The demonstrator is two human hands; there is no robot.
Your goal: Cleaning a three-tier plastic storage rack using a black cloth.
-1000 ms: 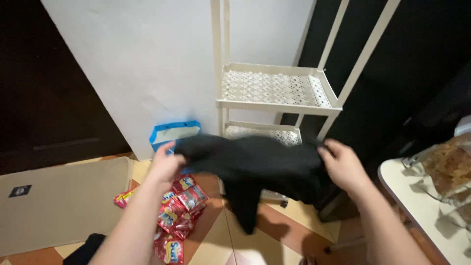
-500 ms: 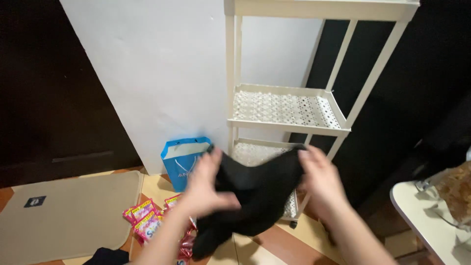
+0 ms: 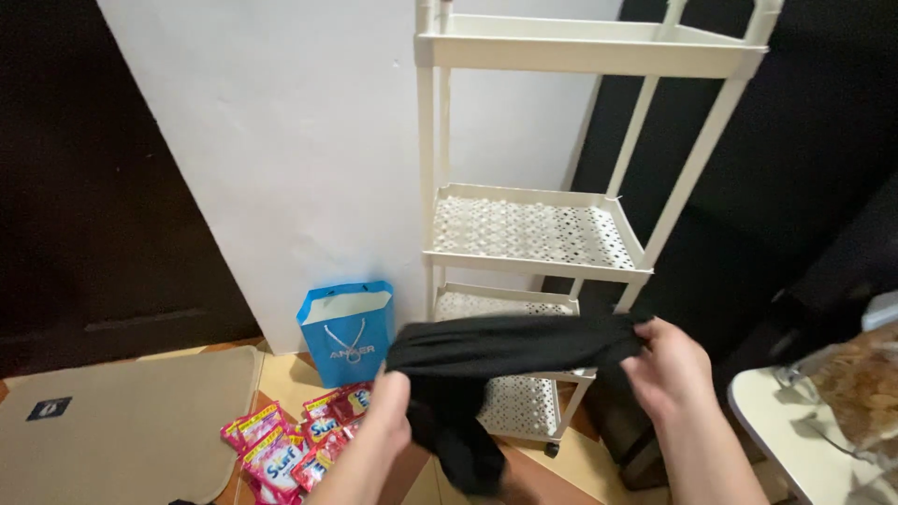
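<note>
From the head camera, a black, soft knit garment hangs stretched in front of a cream plastic shelf rack with perforated trays. The left hand pinches its lower left edge — the right hand grips the opposite end, fingers curled. Below, on the tiled floor, lie a glossy blue paper bag, pink detergent sachets and a beige mat.

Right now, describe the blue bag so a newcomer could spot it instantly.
Start at the cream shelf rack against the white wall. On the floor just left of its base stands a small blue paper gift bag, upright, with a white cord handle. It is the only blue thing, behind the pink-red sachets.
</note>
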